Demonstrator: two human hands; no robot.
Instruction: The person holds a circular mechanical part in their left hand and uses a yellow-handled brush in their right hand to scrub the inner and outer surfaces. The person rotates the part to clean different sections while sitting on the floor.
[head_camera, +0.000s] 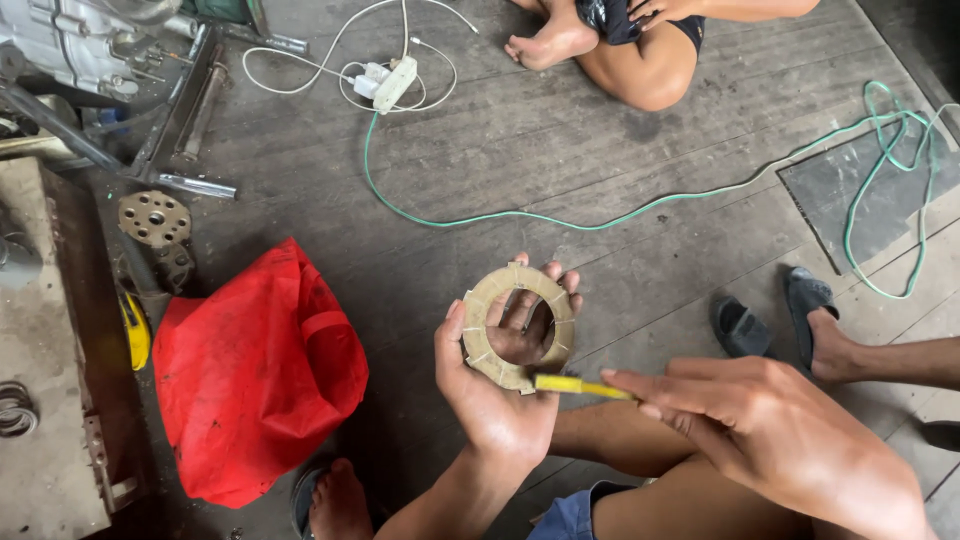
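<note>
While cradled upright in the left hand (495, 400), seen face-on from the head camera: tan ring (500, 283), flat and thin, with a wide round hole and a facing cut into short pads by shallow grooves; raised over the wooden floor (560, 140), well above the knees, just right of the red bag (255, 375).

Left hand half closed about it; thumb pressed on the left rim, fingers spread behind the disc, showing through the hole and curling over the top right edge; a clamp across the width, not a fist.

Right hand (760, 430) closed in a pinch on a yellow tool (570, 384), slim and straight; tip touching the lower edge of the ring, just beside the left palm.

Judged by the easy one-handed hold: light, stiff, no sag or bend anywhere; facing dull and dry-looking, probably rough enough not to slip; pad edges possibly crumbly, so likely better not squeezed or knocked. Best taken by the outer rim between thumb and fingertips, or hooked through the hole; flat faces left alone where possible.

Round about: green cable (600, 222) looping across the boards; white power strip (395, 82) further off; drilled metal flange (153, 218) at the left; another person's bare legs (640, 60) at the top, well apart from both hands.
</note>
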